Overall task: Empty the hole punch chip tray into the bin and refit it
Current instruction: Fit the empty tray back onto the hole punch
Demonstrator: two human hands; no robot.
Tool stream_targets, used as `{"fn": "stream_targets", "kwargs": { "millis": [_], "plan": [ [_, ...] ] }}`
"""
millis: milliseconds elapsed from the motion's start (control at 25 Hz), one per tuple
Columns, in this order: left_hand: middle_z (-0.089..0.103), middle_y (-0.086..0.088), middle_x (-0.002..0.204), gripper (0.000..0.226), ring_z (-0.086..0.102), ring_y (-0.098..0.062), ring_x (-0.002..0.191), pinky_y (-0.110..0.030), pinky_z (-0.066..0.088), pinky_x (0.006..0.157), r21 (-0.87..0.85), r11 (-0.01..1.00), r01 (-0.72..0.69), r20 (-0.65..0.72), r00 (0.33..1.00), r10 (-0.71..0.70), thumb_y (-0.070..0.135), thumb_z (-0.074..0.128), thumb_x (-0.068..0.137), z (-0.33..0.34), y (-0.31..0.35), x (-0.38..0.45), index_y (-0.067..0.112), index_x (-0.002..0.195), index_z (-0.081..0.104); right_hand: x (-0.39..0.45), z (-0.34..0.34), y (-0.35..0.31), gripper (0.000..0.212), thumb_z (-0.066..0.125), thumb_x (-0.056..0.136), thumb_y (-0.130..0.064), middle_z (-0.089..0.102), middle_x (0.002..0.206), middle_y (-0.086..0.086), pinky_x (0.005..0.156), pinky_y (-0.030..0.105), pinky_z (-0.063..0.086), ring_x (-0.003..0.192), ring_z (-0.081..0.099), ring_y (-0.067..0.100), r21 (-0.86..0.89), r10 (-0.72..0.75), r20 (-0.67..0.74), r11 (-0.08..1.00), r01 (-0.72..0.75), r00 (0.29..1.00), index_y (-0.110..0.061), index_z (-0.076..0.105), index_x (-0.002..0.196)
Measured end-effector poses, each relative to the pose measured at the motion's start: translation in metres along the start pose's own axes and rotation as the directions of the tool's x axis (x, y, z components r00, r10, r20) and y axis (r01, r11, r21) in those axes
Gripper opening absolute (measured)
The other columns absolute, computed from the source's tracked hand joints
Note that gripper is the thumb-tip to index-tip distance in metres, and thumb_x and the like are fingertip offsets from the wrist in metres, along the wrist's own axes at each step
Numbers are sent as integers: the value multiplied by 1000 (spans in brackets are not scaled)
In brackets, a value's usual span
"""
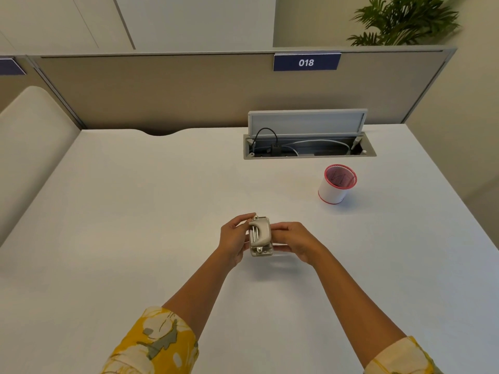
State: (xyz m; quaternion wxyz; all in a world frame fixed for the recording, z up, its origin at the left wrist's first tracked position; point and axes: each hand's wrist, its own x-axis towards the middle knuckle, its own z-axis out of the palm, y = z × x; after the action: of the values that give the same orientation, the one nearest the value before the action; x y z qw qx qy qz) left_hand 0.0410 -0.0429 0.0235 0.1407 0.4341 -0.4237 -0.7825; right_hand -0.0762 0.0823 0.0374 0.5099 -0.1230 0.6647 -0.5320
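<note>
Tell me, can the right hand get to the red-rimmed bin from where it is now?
Probably yes: bare desk lies between the right hand and the bin, but it currently grips the hole punch.

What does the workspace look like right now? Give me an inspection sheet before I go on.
Surface: white desk, bare around the hands.
Job's things: beige hole punch held above the desk; whether its chip tray is on or off cannot be told. Small white bin with red rim stands upright, to the right and farther back.
Clutter: nothing seen.
Hands: left hand and right hand grip the punch from opposite sides.
Cables: black and white cables lie in the open cable hatch, lid raised.
Surroundings: beige partition with a blue 018 label; plant behind it.
</note>
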Motion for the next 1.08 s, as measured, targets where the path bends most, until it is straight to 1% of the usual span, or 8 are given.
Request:
{"fn": "stream_targets", "kwargs": {
  "millis": [200,280,400,480,640,760,880,1080],
  "plan": [
    [77,-5,103,37,70,-24,80,-29,58,65,-82,996,30,33,999,-28,2,57,93,0,2,3,26,120,69,1,4,5,24,64,86,0,75,97,17,69,33,62,85,76,25,0,94,-27,996,-94,995,-10,66,107],
    [74,-8,102,43,67,-23,83,-30,57,73,-79,994,71,102,993,-62,-5,53,90,2,5,3,18,124,65,4,4,3,27,64,85,2,75,96,18,67,33,62,83,76,25,24,78,-71,997,-77,994,-8,65,110],
    [72,-11,95,43,65,-22,83,-30,54,79,27,998,58,180,982,-62,-11,52,85,3,6,3,9,120,69,5,2,2,28,65,84,3,75,94,19,64,31,62,81,76,26,54,66,-104,997,-60,992,-7,65,110],
    [74,-10,92,39,70,-19,79,-33,57,77,57,998,38,189,981,-48,-12,57,86,3,9,3,13,113,70,5,3,3,28,67,84,2,76,93,17,62,29,61,80,76,25,36,61,-130,998,-56,990,-6,67,110],
    [75,-13,91,53,71,-23,78,-36,61,65,124,992,3,169,985,-25,-19,58,82,1,13,3,16,121,63,8,6,5,27,69,82,3,75,91,15,59,27,60,76,76,23,12,70,-200,998,-69,977,-4,70,107],
    [74,-19,95,61,70,-29,82,-40,62,70,151,988,-17,133,991,-3,-22,54,80,3,12,5,18,125,63,11,8,5,26,68,79,5,75,91,16,58,29,61,75,76,23,8,93,-243,996,-94,966,-5,71,104],
    [76,-19,103,64,72,-30,89,-45,62,79,171,985,-37,125,992,15,-19,59,81,5,10,6,20,131,61,12,8,5,25,65,81,6,74,92,16,57,29,60,76,75,23,5,107,-257,994,-109,960,-9,69,100],
    [75,-17,98,58,73,-27,81,-33,61,69,107,994,28,129,991,-42,-8,64,86,7,12,4,13,138,50,11,5,3,26,61,85,9,74,92,15,58,28,60,78,75,22,131,125,-214,987,-98,969,-11,65,101]
  ]
}}
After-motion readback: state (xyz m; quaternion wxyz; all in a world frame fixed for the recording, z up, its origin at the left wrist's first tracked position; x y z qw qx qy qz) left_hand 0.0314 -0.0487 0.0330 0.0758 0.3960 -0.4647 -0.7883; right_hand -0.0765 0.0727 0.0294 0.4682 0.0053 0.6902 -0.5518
